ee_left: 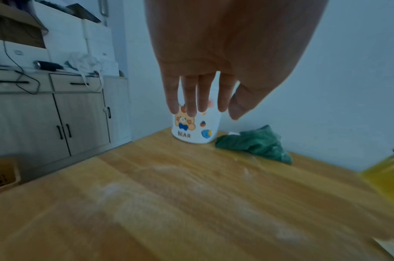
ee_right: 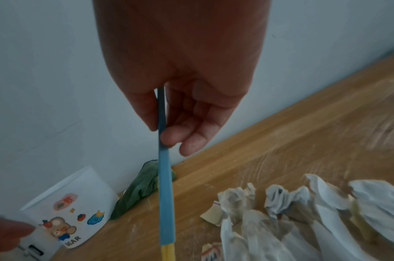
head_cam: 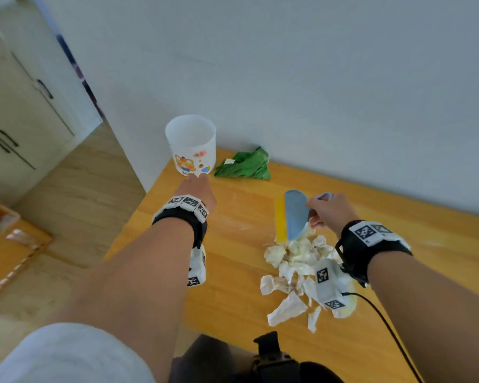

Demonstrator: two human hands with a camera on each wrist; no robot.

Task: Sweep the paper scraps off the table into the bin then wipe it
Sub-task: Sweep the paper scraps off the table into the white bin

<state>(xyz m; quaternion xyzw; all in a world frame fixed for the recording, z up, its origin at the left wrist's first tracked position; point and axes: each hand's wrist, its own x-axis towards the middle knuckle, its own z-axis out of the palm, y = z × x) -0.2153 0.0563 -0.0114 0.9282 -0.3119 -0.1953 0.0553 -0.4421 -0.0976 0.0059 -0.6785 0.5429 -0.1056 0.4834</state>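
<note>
A white bin (head_cam: 190, 143) with a bear sticker stands at the table's far left corner, also seen as the bin (ee_left: 194, 129) and the bin (ee_right: 73, 214). My left hand (head_cam: 198, 185) reaches toward its base with straight fingers (ee_left: 189, 98), holding nothing. My right hand (head_cam: 325, 210) pinches a blue scraper with a yellow edge (head_cam: 292, 215), the scraper (ee_right: 165, 185) held upright at the far side of a heap of crumpled paper scraps (head_cam: 296, 269). The scraps (ee_right: 303, 211) lie on the wooden table (head_cam: 233, 272).
A crumpled green cloth (head_cam: 245, 165) lies by the wall, right of the bin. The table (ee_left: 169, 203) shows pale dusty smears. Left of the table are a wood floor, white cabinets (head_cam: 17, 120) and a cardboard box (head_cam: 9, 244).
</note>
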